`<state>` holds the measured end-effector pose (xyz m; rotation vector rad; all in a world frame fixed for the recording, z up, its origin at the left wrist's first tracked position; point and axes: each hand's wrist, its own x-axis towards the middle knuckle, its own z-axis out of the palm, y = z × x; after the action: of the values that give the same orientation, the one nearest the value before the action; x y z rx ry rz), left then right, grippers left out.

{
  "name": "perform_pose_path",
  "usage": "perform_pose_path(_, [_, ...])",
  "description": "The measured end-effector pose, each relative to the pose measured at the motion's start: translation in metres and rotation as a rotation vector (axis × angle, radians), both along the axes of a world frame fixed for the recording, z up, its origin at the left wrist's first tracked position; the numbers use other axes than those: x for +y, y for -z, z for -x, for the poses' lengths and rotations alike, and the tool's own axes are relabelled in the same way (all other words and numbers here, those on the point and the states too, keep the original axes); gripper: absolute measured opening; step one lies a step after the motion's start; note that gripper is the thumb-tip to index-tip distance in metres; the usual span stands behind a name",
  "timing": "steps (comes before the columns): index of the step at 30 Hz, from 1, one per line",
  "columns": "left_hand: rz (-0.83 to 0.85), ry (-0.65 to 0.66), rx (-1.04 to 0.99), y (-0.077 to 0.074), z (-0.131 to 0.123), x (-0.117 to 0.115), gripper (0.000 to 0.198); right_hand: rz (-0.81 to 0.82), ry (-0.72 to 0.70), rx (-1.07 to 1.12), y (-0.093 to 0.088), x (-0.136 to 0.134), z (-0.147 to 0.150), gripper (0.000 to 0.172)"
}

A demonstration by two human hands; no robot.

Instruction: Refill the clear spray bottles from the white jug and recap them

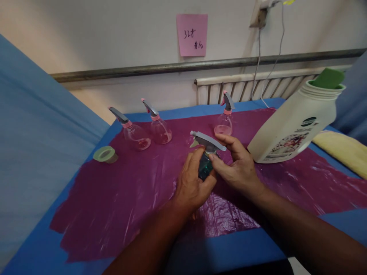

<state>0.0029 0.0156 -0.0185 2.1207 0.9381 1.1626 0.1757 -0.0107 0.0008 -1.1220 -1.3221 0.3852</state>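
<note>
My left hand (192, 183) is wrapped around the body of a small green spray bottle (205, 168) at the middle of the table. The fingers of my right hand (237, 162) pinch the bottle's neck just under its grey trigger head (207, 140), which points left. The bottle stands on a magenta plastic sheet (120, 198). Three clear spray bottles with pink collars stand behind: one at the left (134, 133), one beside it (159, 128) and one further right (224, 121).
A large white jug (295, 128) with a green funnel (328, 79) in its mouth stands at the right. A green cap (105, 154) lies at the left. A yellow cloth (344, 151) lies far right. A radiator and a pink note are on the wall.
</note>
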Motion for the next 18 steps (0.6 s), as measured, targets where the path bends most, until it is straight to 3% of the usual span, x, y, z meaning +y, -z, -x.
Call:
perform_pose_path(7, [-0.013,0.001,0.002,-0.0011,-0.0003,0.0006,0.070,-0.001,0.036,-0.009,-0.0030,-0.0004,-0.0012,0.059])
perform_pose_path(18, [0.059,-0.026,-0.005,-0.0035,0.0037,-0.0011,0.076,0.017,0.078,-0.056,-0.0051,-0.0006,0.0000,0.053])
